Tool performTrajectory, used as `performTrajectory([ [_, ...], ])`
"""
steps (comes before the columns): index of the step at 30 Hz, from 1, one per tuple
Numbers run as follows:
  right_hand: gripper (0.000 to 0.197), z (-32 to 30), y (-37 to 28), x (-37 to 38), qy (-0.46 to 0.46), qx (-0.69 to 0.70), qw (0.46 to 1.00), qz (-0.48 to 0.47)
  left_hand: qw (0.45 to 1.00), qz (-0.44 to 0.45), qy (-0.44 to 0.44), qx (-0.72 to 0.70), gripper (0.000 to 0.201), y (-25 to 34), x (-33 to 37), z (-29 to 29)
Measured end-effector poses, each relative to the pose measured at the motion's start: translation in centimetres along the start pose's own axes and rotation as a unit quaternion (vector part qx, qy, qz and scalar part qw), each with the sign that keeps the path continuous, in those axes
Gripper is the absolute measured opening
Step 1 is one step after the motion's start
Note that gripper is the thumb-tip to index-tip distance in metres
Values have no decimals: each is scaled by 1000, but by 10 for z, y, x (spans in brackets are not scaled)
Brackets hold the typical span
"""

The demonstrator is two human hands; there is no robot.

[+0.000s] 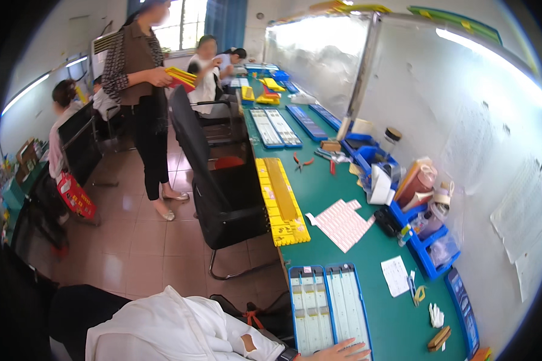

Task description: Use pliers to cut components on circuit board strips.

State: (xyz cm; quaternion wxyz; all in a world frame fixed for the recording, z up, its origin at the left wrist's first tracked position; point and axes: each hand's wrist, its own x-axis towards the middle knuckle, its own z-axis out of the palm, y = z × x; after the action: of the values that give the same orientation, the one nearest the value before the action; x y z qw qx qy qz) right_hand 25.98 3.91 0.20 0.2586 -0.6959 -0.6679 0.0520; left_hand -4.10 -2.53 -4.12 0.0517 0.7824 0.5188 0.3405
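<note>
My left hand [338,351] comes in at the lower edge, from a white sleeve with a dark watch at the wrist. Its fingers are stretched out and spread over the near end of a blue-framed case [350,307] with pale long channels. Nothing shows in its grip. Joined or set close beside this half is a second blue-framed half [311,301], holding clear strips with yellowish bands. My right hand is outside the picture.
On the green table [304,249] lie a yellow board [292,231], a pink-printed sheet [343,224], a white paper [395,276] and pliers [302,161]. Blue bins [442,265] line the wall side. A black chair [229,210] stands left; a person [144,90] stands holding yellow-red items.
</note>
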Motion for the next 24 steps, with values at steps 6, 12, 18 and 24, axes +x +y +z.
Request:
performTrajectory([
  [6,34,-62,173,-105,63,-91,965,238,994,-69,-79,-17,74,-4,21,-11],
  [12,15,-71,213,-147,276,-219,930,102,978,-59,-175,100,70,-6,35,-13],
  [18,2,-81,218,-177,415,35,895,161,969,-11,-217,113,63,25,33,-10],
  [24,7,-105,144,-153,406,97,888,195,982,-25,-184,45,62,20,29,-23],
])
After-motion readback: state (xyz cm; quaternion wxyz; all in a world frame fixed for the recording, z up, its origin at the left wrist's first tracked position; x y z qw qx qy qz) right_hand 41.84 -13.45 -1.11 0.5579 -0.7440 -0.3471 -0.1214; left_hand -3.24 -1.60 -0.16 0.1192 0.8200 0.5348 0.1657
